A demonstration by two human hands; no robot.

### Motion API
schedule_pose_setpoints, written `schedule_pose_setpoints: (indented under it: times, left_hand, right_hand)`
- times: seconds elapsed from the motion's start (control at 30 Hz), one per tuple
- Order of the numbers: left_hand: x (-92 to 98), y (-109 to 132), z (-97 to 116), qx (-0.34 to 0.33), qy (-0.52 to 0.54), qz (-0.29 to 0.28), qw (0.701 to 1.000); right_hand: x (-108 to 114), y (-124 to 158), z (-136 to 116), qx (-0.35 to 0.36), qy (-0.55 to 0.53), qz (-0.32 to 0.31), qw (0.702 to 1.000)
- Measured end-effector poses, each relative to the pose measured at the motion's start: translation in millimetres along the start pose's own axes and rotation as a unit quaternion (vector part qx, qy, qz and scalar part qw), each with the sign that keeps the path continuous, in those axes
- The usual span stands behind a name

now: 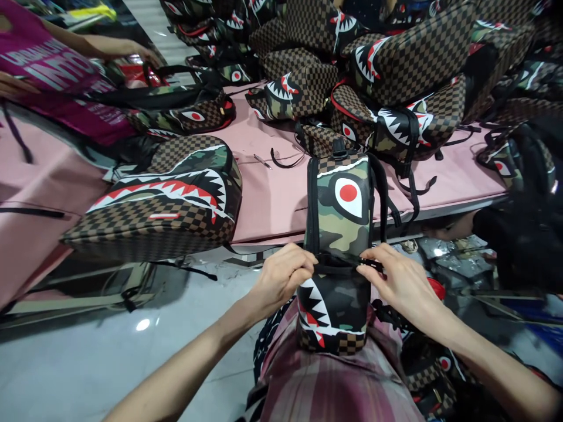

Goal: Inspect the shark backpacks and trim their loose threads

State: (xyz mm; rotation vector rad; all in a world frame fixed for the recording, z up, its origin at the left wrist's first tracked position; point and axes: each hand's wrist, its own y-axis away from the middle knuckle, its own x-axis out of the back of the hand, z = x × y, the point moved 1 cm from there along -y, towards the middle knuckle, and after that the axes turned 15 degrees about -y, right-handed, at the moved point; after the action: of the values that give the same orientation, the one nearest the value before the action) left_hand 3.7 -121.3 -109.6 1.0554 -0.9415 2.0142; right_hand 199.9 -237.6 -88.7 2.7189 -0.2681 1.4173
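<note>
A camouflage and brown-checked backpack (pixel 345 234) with a red-dot eye and a shark-teeth print stands on its end between my hands, leaning at the pink table's edge above my lap. My left hand (pixel 288 269) pinches the left end of the black-edged pocket opening across its side. At the right end of that opening, my right hand (pixel 389 272) has thumb and fingers closed on a small black strip, perhaps a zipper end or strap. Black shoulder straps hang along the backpack's right side.
Another shark-print backpack (pixel 176 199) lies on the pink table (pixel 268 205) to the left. Many similar bags (pixel 413 53) are piled at the back. A pen (pixel 263 161) lies mid-table. A person in a magenta top (pixel 65 70) is at the upper left, hands near bags.
</note>
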Motion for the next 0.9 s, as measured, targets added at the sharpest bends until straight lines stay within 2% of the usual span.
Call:
schedule_pose_setpoints:
  times: [0.1, 0.23, 0.43, 0.63, 0.9]
  left_hand:
    - [-9.2, -1.6, 3.4, -0.013, -0.087, 0.008, 0.996]
    - [-28.8, 1.4, 9.6, -0.015, -0.149, 0.036, 0.988]
    - [-52.5, 26.4, 20.0, -0.119, -0.1, 0.08, 0.985]
    - [-62.6, 33.5, 21.2, -0.128, -0.073, 0.126, 0.981]
    - [-63.5, 32.2, 12.2, -0.152, -0.054, 0.121, 0.979]
  right_hand:
    - [-4.6, 1.2, 3.3, 0.02, -0.037, 0.026, 0.999]
    - [-11.4, 4.2, -0.1, 0.032, 0.039, 0.024, 0.998]
    - [-2.6, 17.0, 1.7, 0.013, 0.083, -0.042, 0.996]
    - [3.6, 9.0, -12.5, -0.025, 0.12, -0.12, 0.985]
    - [-4.1, -20.6, -31.9, -0.017, 0.181, -0.188, 0.965]
